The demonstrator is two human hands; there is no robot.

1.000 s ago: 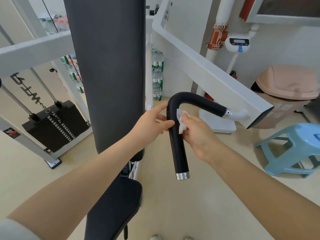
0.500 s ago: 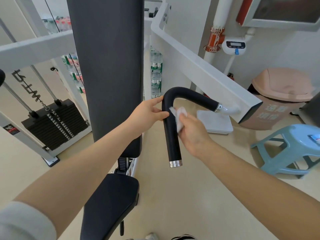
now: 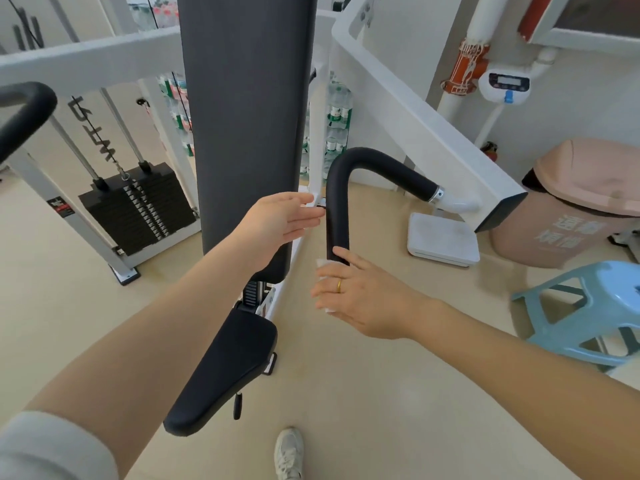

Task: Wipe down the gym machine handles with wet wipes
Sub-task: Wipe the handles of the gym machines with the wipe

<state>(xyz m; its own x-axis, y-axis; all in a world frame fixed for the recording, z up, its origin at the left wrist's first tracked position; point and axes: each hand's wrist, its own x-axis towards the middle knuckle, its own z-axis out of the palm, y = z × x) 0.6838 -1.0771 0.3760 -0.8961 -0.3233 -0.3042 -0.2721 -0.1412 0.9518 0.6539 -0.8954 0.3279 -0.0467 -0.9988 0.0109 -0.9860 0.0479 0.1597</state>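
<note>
A black curved foam handle (image 3: 337,209) hangs from the white machine arm (image 3: 426,133). My right hand (image 3: 360,292) is wrapped around the handle's lower end with a white wet wipe (image 3: 323,268) pressed between palm and grip; the handle's metal end cap is hidden by the hand. My left hand (image 3: 280,220) floats just left of the handle's upright part, fingers apart and pointing at it, holding nothing. Whether its fingertips touch the foam cannot be told.
The tall dark back pad (image 3: 246,126) and black seat (image 3: 225,368) stand left of the handle. A weight stack (image 3: 138,209) sits far left, another black handle (image 3: 24,112) at the left edge. A pink bin (image 3: 571,209), blue stool (image 3: 588,313) and white scale (image 3: 443,240) are on the right.
My right hand slid with the wipe from the handle's bend down to its lower end. My left hand let go of the bend and opened beside the handle.
</note>
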